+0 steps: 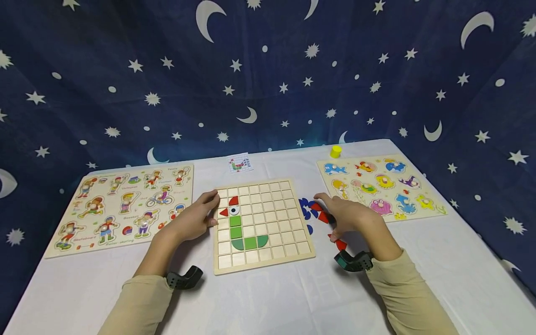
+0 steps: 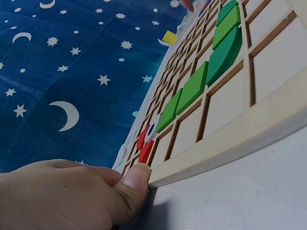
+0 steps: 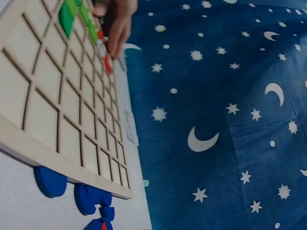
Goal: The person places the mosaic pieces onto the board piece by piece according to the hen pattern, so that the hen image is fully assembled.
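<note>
A wooden grid board (image 1: 278, 260) lies in front of me, holding red, white-eyed and green pieces in a bird-like figure. My left hand (image 1: 196, 216) holds its left edge near the far corner; in the left wrist view the thumb (image 2: 136, 177) lies against the rim. My right hand (image 1: 347, 215) is spread over loose pieces right of the board, thumb low by a red triangle (image 1: 341, 244), index finger reaching out beyond the blue pieces (image 1: 304, 203). Another red piece (image 1: 323, 217) lies below its palm. In the right wrist view blue pieces (image 3: 50, 182) touch the board's edge.
A sports-figure puzzle board (image 1: 113, 237) lies on the left, a sea-animal puzzle (image 1: 356, 167) on the right. Behind the grid board is a small picture card (image 1: 239, 163). A yellow cylinder (image 1: 336, 151) stands at the back right. Star-patterned cloth (image 1: 268, 70) hangs behind the table.
</note>
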Motion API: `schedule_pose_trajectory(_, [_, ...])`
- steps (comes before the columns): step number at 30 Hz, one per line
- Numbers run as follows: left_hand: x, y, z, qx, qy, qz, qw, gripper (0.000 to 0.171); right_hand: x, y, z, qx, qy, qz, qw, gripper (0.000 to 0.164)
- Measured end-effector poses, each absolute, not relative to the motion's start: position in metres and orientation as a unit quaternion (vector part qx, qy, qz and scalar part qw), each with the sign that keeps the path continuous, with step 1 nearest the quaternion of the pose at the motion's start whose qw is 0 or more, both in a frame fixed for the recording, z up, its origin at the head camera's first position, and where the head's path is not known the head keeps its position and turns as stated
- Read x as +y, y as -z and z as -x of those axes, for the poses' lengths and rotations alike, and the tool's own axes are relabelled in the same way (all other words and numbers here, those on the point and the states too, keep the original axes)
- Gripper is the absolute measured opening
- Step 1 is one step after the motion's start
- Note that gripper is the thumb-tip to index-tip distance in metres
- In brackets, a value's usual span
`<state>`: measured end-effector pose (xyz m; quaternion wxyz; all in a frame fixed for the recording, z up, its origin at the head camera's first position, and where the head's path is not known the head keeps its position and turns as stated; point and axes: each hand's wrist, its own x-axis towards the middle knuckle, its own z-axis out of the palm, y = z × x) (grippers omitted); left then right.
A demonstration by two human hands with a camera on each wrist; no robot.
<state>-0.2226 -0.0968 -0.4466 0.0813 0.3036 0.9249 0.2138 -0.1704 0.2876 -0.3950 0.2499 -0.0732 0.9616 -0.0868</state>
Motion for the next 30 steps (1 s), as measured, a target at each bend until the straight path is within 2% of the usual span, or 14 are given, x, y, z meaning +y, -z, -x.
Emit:
schedule_pose_trajectory(4, [-0.097, 0.447, 0.223, 0.925, -0.216, -0.303, 0.082, 0.066, 0.284, 0.401, 0.172, 0.967, 0.088, 0.079, 0.224, 0.111])
schedule_pose_trajectory(8, [-0.098, 0.447, 0.223, 0.925, -0.218, -0.301, 0.083, 0.066, 0.281, 0.406, 0.174, 0.971, 0.109, 0.097, 0.189, 0.107])
schedule_pose_trajectory(10, [-0.098, 0.448, 0.223, 0.924, -0.218, -0.301, 0.083, 0.066, 0.279, 0.407, 0.175, 0.972, 0.120, 0.108, 0.171, 0.098])
schedule_pose_trajectory(12, [-0.098, 0.448, 0.222, 0.924, -0.217, -0.303, 0.083, 0.066, 0.279, 0.407, 0.176, 0.970, 0.130, 0.122, 0.162, 0.081])
schedule_pose_trajectory(15, [-0.097, 0.447, 0.222, 0.924, -0.216, -0.304, 0.082, 0.066, 0.278, 0.405, 0.178, 0.964, 0.144, 0.137, 0.178, 0.050])
schedule_pose_trajectory(18, [-0.097, 0.447, 0.223, 0.924, -0.215, -0.305, 0.081, 0.066, 0.277, 0.404, 0.178, 0.956, 0.145, 0.150, 0.206, 0.030])
schedule_pose_trajectory(23, [-0.097, 0.447, 0.223, 0.923, -0.217, -0.306, 0.081, 0.066, 0.273, 0.405, 0.176, 0.955, 0.128, 0.166, 0.209, 0.021])
schedule_pose_trajectory(30, [-0.097, 0.446, 0.223, 0.922, -0.219, -0.308, 0.079, 0.066, 0.269, 0.406, 0.175, 0.956, 0.127, 0.163, 0.211, 0.020])
